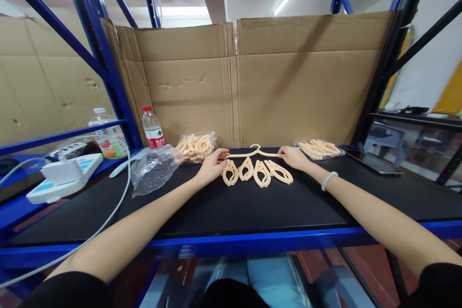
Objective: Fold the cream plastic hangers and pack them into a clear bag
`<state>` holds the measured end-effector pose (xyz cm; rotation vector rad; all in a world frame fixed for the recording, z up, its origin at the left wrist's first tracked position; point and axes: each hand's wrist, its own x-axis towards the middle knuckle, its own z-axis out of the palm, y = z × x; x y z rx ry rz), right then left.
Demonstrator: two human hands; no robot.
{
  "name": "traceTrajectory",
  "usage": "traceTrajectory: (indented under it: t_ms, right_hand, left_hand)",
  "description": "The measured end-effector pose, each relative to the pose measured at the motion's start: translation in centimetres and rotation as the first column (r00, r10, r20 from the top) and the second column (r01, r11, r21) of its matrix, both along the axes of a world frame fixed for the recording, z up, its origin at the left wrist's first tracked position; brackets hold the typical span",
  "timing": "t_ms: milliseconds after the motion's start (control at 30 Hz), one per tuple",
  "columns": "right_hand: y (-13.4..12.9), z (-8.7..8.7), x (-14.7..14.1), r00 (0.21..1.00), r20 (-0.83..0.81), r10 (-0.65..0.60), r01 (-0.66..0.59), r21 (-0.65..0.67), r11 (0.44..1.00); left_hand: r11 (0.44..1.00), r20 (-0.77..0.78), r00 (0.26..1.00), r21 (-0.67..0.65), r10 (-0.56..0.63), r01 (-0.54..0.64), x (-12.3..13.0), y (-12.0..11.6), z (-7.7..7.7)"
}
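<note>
A cream plastic hanger (pixel 257 151) lies spread out at the back of the black tabletop, its hook toward the cardboard. My left hand (pixel 213 165) grips its left end, fingers closed. At the right end, my right hand (pixel 291 157) pinches the other arm of the hanger. In front of it sits a row of several folded hangers of the same cream colour, among them a folded hanger (pixel 262 173) near the middle and a slanted folded hanger (pixel 279 172) at the right. The leftmost folded hanger (pixel 230 173) is right beside my left fingers.
Bagged cream hangers (pixel 197 147) lie back left, and another bag of cream pieces (pixel 319 149) back right. A crumpled clear bag (pixel 153 171), a red-capped bottle (pixel 153 130) and a power strip (pixel 65 178) stand left. A dark tablet (pixel 375 162) lies right. Cardboard (pixel 306 82) walls the back.
</note>
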<state>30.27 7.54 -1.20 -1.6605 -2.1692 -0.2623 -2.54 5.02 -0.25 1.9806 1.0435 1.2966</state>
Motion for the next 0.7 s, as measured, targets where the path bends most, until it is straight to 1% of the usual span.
traceTrajectory:
  t_ms: [200, 333, 500, 567, 633, 700]
  right_hand:
    - [-1.2, 1.8, 0.1, 0.996, -0.016, -0.084, 0.085, 0.109, 0.990]
    - [-2.1, 3.0, 0.2, 0.991, -0.036, -0.132, 0.136, 0.197, 0.971]
    - [-3.1, 3.9, -0.5, 0.993, -0.031, -0.112, 0.116, 0.275, 0.954]
    - [-3.3, 4.2, -0.5, 0.994, -0.031, -0.105, 0.109, 0.325, 0.940]
    - [-3.4, 4.3, -0.2, 0.994, -0.059, -0.096, 0.111, 0.391, 0.914]
    - [-3.4, 4.4, 0.2, 0.989, -0.128, -0.067, 0.117, 0.434, 0.894]
  left_hand:
    - [0.996, 0.120, 0.990, -0.058, 0.069, -0.062, 0.1, -0.5, 0.8]
    - [0.984, 0.197, 0.977, -0.168, 0.086, -0.053, 0.5, -1.0, 0.9]
    - [0.949, 0.309, 0.936, -0.306, 0.169, -0.070, 1.1, -1.5, 0.9]
    - [0.936, 0.348, 0.916, -0.345, 0.200, -0.074, 1.2, -1.6, 0.9]
    - [0.927, 0.375, 0.901, -0.369, 0.217, -0.070, 1.3, -1.6, 0.9]
    - [0.922, 0.400, 0.891, -0.383, 0.217, -0.053, 1.4, -1.7, 0.9]
